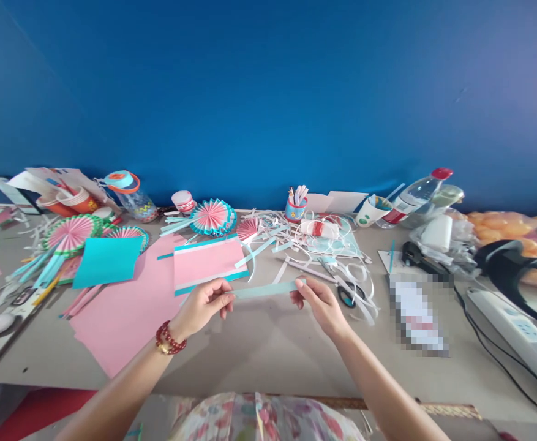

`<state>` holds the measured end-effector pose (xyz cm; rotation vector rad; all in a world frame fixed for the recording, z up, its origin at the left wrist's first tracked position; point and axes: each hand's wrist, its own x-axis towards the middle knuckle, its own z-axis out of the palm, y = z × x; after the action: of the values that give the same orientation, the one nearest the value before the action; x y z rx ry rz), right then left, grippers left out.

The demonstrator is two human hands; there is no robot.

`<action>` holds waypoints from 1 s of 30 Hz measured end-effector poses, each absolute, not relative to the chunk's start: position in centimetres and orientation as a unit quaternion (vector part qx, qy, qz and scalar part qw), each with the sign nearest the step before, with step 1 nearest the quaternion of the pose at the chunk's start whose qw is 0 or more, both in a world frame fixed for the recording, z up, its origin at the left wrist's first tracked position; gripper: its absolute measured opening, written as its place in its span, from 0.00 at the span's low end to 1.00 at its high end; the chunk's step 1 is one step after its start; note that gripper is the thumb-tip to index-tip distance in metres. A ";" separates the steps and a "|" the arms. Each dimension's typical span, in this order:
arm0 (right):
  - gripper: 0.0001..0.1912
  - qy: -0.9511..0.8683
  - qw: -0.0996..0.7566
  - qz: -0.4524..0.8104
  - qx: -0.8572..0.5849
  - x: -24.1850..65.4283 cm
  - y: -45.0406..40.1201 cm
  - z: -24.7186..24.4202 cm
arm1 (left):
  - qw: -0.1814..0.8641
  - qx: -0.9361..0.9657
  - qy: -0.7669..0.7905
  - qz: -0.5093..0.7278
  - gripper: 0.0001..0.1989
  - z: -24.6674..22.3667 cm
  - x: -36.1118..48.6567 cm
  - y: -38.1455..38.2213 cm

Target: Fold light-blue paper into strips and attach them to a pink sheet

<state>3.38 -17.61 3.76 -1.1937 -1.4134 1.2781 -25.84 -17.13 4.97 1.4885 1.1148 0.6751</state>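
Observation:
A pale strip of tape or paper (264, 290) stretches level between my two hands, above the grey table. My left hand (210, 300) pinches its left end between thumb and fingers. At the other end, my right hand (316, 300) grips the strip in the same way. Just behind my left hand lies a pink sheet with blue borders (210, 260). Scissors (351, 295) with dark handles rest to the right of my right hand, partly under curled white strips (357, 278). Whether the strip is sticky I cannot tell.
Pleated paper rosettes (213, 217), a large pink sheet (112, 324) and a blue sheet (107, 260) lie left. A pen cup (296, 208) stands against the wall. On the right are a tilted bottle (415, 196), a power strip (520, 324) and black cables (479, 337).

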 end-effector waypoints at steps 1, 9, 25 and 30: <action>0.23 -0.583 0.412 0.510 -0.480 3.7 -17.7 3.9 | 0.541 0.633 0.474 0.286 0.11 4.9 -26.0 -17.2; 0.15 -0.647 0.311 0.477 -0.507 5.2 -19.3 2.1 | 0.488 0.665 0.497 0.270 0.09 3.5 -26.6 -18.0; 0.16 -0.678 0.337 0.451 -0.474 4.9 -20.2 1.0 | 0.433 0.701 0.482 0.297 0.14 2.5 -27.7 -19.4; 0.16 -0.706 0.342 0.429 -0.447 5.2 -20.6 1.0 | 0.472 0.702 0.456 0.275 0.13 2.5 -28.4 -19.7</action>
<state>5.20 -20.60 0.99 -1.1630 -1.8363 1.1164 -28.37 -19.65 2.46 1.7201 1.1171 0.6736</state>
